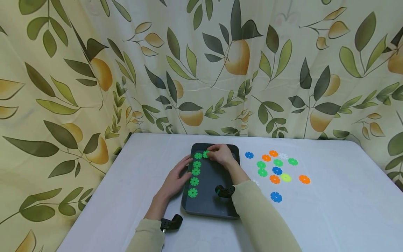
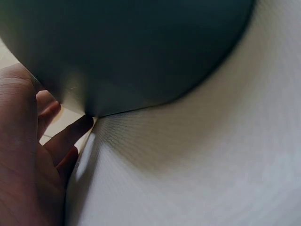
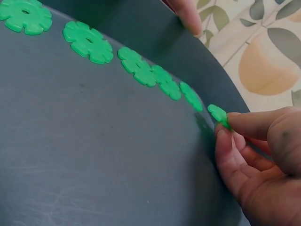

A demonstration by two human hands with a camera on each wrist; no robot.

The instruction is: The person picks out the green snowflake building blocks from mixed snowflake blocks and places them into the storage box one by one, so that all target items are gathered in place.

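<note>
Pinching a green disc (image 1: 205, 154) at the far end of a dark tray (image 1: 214, 204) on the white tabletop (image 1: 330, 210).
Nearest lies the tray's front rim; a column of five green discs (image 1: 194, 181) runs up its left side from near to far. The left hand (image 1: 176, 178) rests against the tray's left edge, its grip relaxed, fingers straight and holding nothing. Farther on, the right hand (image 1: 221, 155) has its grip clamped on the green disc between thumb and fingertips (image 3: 235, 123), just right of the farthest disc in the column. Right of the tray, loose blue, orange, green, yellow and white discs (image 1: 277, 170) lie scattered. A leaf-patterned curtain (image 1: 201, 66) hangs behind.
</note>
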